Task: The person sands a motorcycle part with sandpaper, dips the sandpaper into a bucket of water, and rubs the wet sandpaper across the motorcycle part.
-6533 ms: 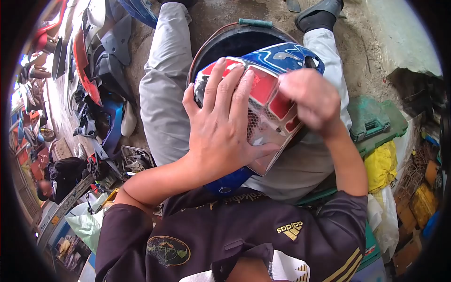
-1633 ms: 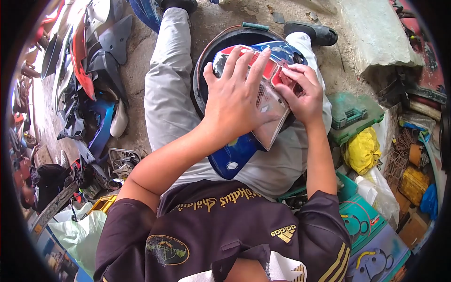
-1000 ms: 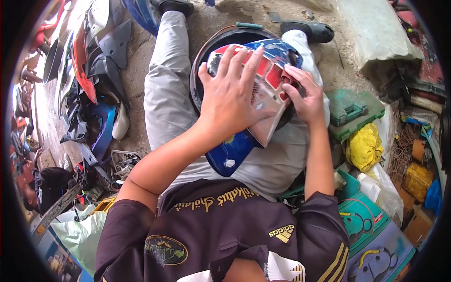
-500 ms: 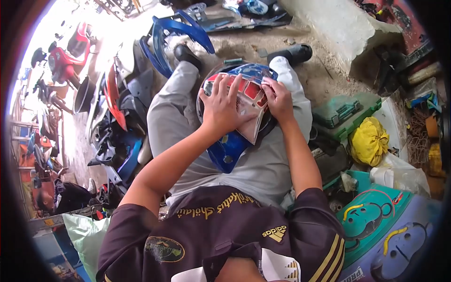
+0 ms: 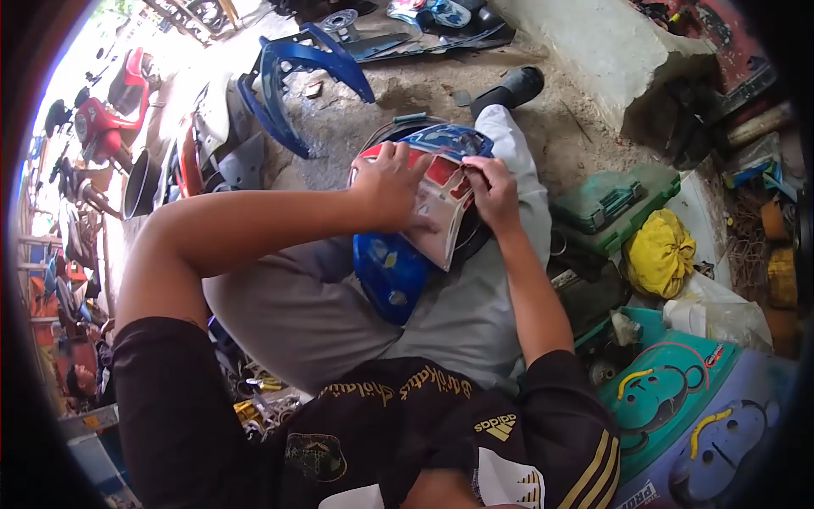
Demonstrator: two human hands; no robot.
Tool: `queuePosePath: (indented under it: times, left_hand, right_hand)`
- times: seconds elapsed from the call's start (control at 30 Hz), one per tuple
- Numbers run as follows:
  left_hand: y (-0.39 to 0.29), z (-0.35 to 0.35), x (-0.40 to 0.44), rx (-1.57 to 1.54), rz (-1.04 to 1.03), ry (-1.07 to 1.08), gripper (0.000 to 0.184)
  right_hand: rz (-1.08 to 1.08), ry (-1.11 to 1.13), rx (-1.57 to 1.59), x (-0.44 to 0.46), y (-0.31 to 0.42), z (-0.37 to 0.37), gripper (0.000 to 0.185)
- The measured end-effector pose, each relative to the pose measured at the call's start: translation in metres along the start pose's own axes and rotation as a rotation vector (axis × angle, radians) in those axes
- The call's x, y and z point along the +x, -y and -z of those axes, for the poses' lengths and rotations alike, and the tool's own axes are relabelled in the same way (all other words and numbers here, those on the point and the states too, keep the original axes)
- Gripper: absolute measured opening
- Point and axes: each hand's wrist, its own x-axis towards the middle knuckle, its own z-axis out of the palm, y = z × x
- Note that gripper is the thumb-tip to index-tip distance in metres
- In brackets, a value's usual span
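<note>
A blue glossy plastic panel (image 5: pixel 392 276), like a motorcycle body part, lies across the lap. A red and white decal sheet (image 5: pixel 434 240) covers its middle. My left hand (image 5: pixel 388 188) lies on the sheet's left part, fingers somewhat bent and apart, pressing on it. At the sheet's right upper edge, my right hand (image 5: pixel 493 193) pinches a corner between thumb and fingers. Beneath the panel a dark round rim (image 5: pixel 398 129) shows partly; the rest of it is hidden.
A curved blue plastic part (image 5: pixel 318 59) lies on the ground ahead. To the right are a green tool case (image 5: pixel 632 204), a yellow tied bag (image 5: pixel 661 254) and a teal box (image 5: pixel 670 377). A concrete block (image 5: pixel 610 68) stands at upper right. Red motorcycle parts (image 5: pixel 106 127) stand left.
My left elbow has swung out to the left, and the left leg has folded outward, its foot now out of sight. My left hand's fingers are more bent; my right hand still pinches the sheet's edge.
</note>
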Motion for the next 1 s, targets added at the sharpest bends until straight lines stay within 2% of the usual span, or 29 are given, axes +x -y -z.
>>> queuePosePath:
  times: [0.07, 0.17, 0.2, 0.3, 0.43, 0.53, 0.63, 0.7, 0.77, 0.87, 0.97, 1.0]
  left_hand:
    - [0.011, 0.002, 0.005, -0.089, -0.026, 0.058, 0.124]
    - [0.019, -0.017, -0.003, -0.020, -0.064, -0.160, 0.120]
    - [0.022, -0.011, 0.000, -0.121, -0.046, -0.105, 0.115]
    - [0.043, -0.010, 0.013, -0.238, -0.155, -0.057, 0.110]
    - [0.074, -0.015, 0.023, -0.274, -0.252, -0.160, 0.104]
    - [0.091, -0.020, 0.039, -0.375, -0.467, -0.254, 0.106]
    - [0.089, -0.024, 0.031, -0.285, -0.270, -0.285, 0.110]
    - [0.096, -0.045, 0.029, -0.335, -0.255, -0.280, 0.116]
    - [0.097, -0.046, 0.030, -0.370, -0.247, -0.260, 0.117]
    - [0.098, -0.039, 0.033, -0.389, -0.244, -0.222, 0.118]
    - [0.099, -0.039, 0.036, -0.448, -0.248, -0.219, 0.116]
    - [0.101, -0.040, 0.037, -0.467, -0.252, -0.220, 0.115]
  right_hand:
    - [0.045, -0.036, -0.043, -0.004, 0.002, -0.004, 0.011]
    - [-0.032, -0.044, -0.076, -0.006, 0.016, -0.007, 0.011]
    - [-0.038, -0.044, -0.078, -0.007, 0.022, -0.008, 0.011]
    - [-0.103, -0.100, -0.189, -0.014, 0.041, -0.015, 0.012]
    - [-0.041, -0.125, -0.206, -0.018, 0.043, -0.031, 0.013]
    - [-0.087, -0.111, -0.243, -0.016, 0.044, -0.037, 0.015]
    - [-0.074, 0.039, -0.275, -0.003, 0.053, -0.022, 0.020]
    - [-0.105, 0.243, -0.244, 0.016, 0.057, 0.002, 0.031]
    - [-0.096, 0.353, -0.223, 0.030, 0.046, 0.010, 0.037]
    - [-0.018, 0.389, -0.268, 0.050, 0.026, 0.007, 0.038]
    - [0.049, 0.425, -0.148, 0.071, 0.023, -0.008, 0.039]
    - [0.183, 0.480, -0.162, 0.077, 0.023, -0.013, 0.040]
